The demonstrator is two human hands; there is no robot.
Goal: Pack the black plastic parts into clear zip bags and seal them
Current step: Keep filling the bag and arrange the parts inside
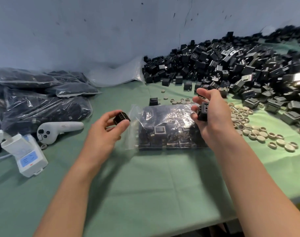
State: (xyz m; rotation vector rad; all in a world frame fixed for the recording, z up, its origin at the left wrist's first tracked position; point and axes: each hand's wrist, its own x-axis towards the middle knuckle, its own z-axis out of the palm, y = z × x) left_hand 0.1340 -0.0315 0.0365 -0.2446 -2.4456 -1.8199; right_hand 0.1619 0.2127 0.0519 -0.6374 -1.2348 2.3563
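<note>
Green-covered bench [145, 177] against a scuffed grey wall [94, 31], parts heap [231, 65] at two o'clock. Left grip [104, 132] pinches a black part [121, 118]; right grip [212, 117] clasps another part [203, 111].

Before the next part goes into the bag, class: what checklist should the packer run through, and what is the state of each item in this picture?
1. Left hand grips a black part: ok.
2. Right hand grips a second part: ok.
3. Zip bag lies flat between the hands, its mouth towards the left hand and apparently unsealed: ok.
4. Room left inside the bag: cannot tell.
5. Beige rings lie on the cloth outside the bag: ok.
6. Pile of loose parts is there for refills: ok.
</note>
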